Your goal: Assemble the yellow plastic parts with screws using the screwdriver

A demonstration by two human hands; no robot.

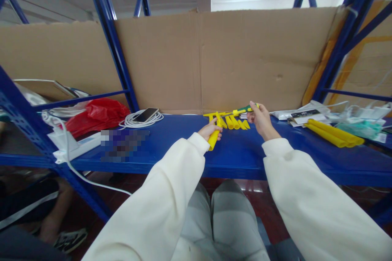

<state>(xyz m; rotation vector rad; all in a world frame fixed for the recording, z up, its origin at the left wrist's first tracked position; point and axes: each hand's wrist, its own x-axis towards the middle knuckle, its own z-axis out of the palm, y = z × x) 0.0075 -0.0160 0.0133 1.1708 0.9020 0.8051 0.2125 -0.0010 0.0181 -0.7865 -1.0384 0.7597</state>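
No text, brand or number legible. Black label (305, 114) on white box (303, 121), right side of bench (239, 153): print too small to read.

Beyond the fingers of the left hand (207, 131) and right hand (260, 120), passage is closed by the cardboard (245, 57). Between them, it is obstructed by the screwdriver (243, 110). Nearer than the fingers, free room is offered by the blue shelf (239, 155).

Your left fingers (212, 124) hide part of the tube (213, 143); just beside them, the screwdriver (241, 111) has a tip too small to tell. Your right fingers (256, 109) partly cover its handle.
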